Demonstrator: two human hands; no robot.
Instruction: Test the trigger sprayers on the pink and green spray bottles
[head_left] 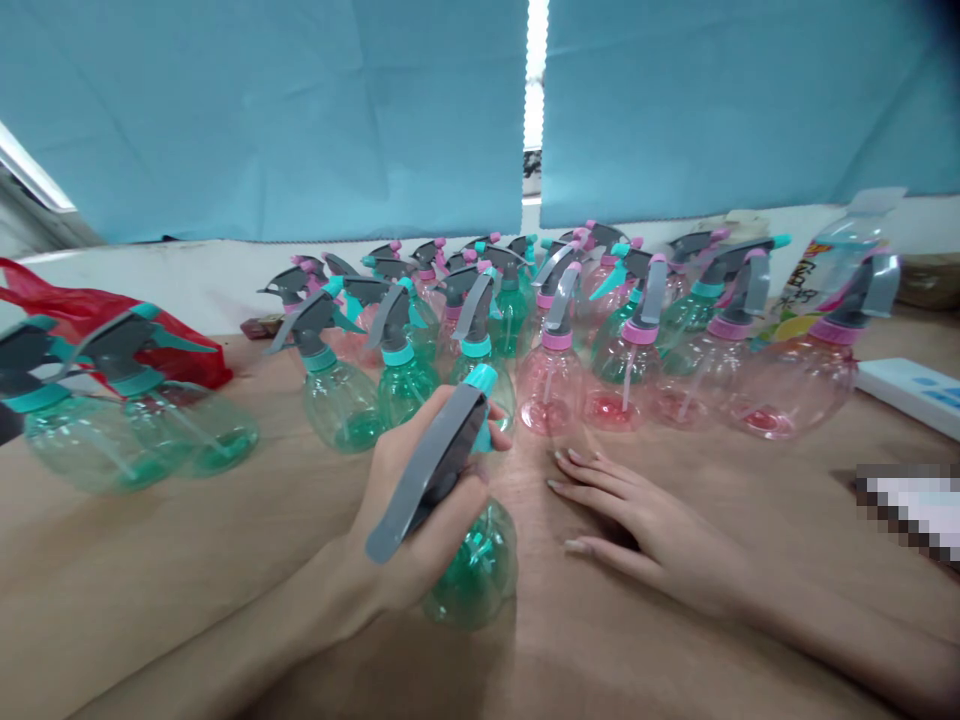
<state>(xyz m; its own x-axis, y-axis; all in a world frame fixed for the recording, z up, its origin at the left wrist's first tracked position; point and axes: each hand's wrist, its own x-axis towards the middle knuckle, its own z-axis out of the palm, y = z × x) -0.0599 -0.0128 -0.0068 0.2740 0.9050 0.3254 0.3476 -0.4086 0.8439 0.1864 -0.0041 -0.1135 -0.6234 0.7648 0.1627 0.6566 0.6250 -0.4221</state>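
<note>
My left hand [427,490] is wrapped round the neck of a green spray bottle [476,570] with a grey and turquoise trigger head. The bottle is close in front of me, its nozzle pointing away, and my fingers hide its collar. To its right, my right hand [637,510] rests on the wooden table [300,560], fingers stretched out and holding nothing. Just beyond my fingertips stands a pink spray bottle [551,385] with a pink collar. A green spray bottle [341,405] with a turquoise collar stands beyond my left hand.
Several more green and pink spray bottles crowd the back. Two green spray bottles [187,430] stand at left before a red plastic bag [187,345]. At right are a large clear bottle [847,245], a white box [911,395] and a pixelated object [915,505]. Blue sheeting [300,120] hangs behind.
</note>
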